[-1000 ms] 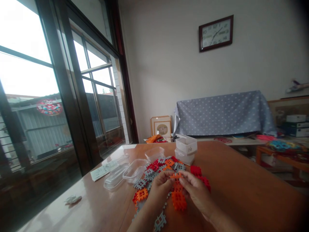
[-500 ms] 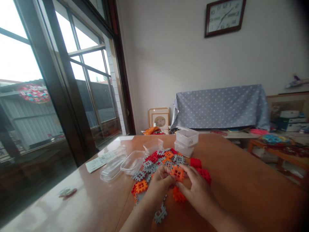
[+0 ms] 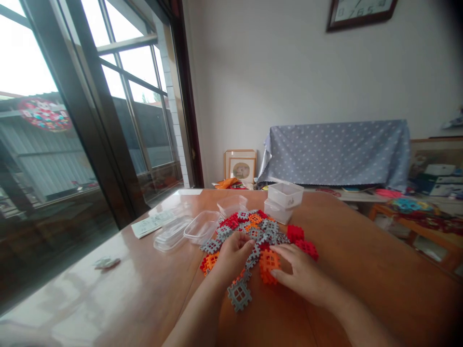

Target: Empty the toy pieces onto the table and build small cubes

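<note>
On the wooden table lies a pile of gray, red and orange interlocking plastic pieces (image 3: 255, 234). My left hand (image 3: 237, 253) is over the near side of the pile, thumb and fingertips pressed together; whatever is between them is too small to make out. My right hand (image 3: 298, 267) has its thumb and fingers around the right side of an orange block of joined pieces (image 3: 269, 266), which rests on the table. A single gray piece (image 3: 239, 295) lies nearer to me, below the left hand. Red blocks (image 3: 306, 249) sit beyond the right hand.
Clear open containers (image 3: 202, 226) and lids (image 3: 172, 236) lie left of the pile, beside a paper sheet (image 3: 152, 223). Two stacked white boxes (image 3: 285, 193) stand behind it. A small packet (image 3: 106, 262) is at the left of the table (image 3: 144, 294).
My hands have moved apart. The orange piece held up between them is now down at the orange block, with my right hand on it. The view has tilted slightly downward.
</note>
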Demonstrator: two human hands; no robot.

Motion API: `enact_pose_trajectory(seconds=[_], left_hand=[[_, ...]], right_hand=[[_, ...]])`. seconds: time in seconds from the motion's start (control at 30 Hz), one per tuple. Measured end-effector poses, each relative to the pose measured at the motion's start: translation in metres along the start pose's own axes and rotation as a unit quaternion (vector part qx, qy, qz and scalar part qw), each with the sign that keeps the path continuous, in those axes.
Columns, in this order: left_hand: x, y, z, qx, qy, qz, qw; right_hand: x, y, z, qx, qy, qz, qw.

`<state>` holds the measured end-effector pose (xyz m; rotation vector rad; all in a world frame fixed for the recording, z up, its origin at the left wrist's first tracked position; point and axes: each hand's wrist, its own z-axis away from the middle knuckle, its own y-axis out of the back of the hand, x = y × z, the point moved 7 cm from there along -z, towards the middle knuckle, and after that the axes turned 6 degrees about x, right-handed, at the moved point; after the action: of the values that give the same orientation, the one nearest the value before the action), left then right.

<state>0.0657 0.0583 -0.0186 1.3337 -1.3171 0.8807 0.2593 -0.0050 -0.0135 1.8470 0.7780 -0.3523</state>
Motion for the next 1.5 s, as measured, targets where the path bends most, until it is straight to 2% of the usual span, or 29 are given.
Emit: enact_pose_trajectory(seconds=[0.2, 0.33, 0.5, 0.7, 0.83, 1.0, 1.17, 1.3, 1.43, 1.5], left_hand=[[-0.012, -0.006, 0.005, -0.035, 0.042, -0.059, 0.997], [-0.019, -0.014, 0.008, -0.071, 0.032, -0.082, 0.994], [-0.025, -0.02, 0.011, -0.107, 0.034, -0.113, 0.987], [-0.026, -0.028, 0.017, -0.153, 0.047, -0.127, 0.979], [-0.025, -0.03, 0.019, -0.16, 0.041, -0.135, 0.977], [-0.023, -0.03, 0.02, -0.16, 0.031, -0.14, 0.977], [-0.02, -0.021, 0.012, -0.121, 0.017, -0.137, 0.983], [-0.012, 0.009, -0.003, -0.034, -0.004, -0.171, 0.985], [-0.004, 0.049, -0.01, 0.082, -0.026, -0.297, 0.951], [-0.002, 0.055, -0.009, 0.09, -0.031, -0.365, 0.926]], right_hand=[[0.005, -0.008, 0.002, -0.031, 0.014, -0.013, 0.999], [0.005, -0.006, 0.002, -0.037, 0.0, -0.026, 0.999], [0.0, -0.005, 0.005, -0.081, -0.032, -0.011, 0.996], [-0.005, -0.006, 0.005, -0.077, -0.019, -0.031, 0.996], [-0.005, -0.009, 0.005, -0.078, -0.012, -0.06, 0.995], [0.001, -0.012, 0.006, -0.07, -0.04, -0.121, 0.989], [0.011, -0.015, 0.009, -0.089, -0.092, -0.176, 0.976], [0.019, -0.016, 0.013, -0.112, -0.122, -0.164, 0.972], [0.019, -0.02, 0.013, -0.128, -0.116, -0.175, 0.969], [0.02, -0.021, 0.012, -0.128, -0.113, -0.172, 0.97]])
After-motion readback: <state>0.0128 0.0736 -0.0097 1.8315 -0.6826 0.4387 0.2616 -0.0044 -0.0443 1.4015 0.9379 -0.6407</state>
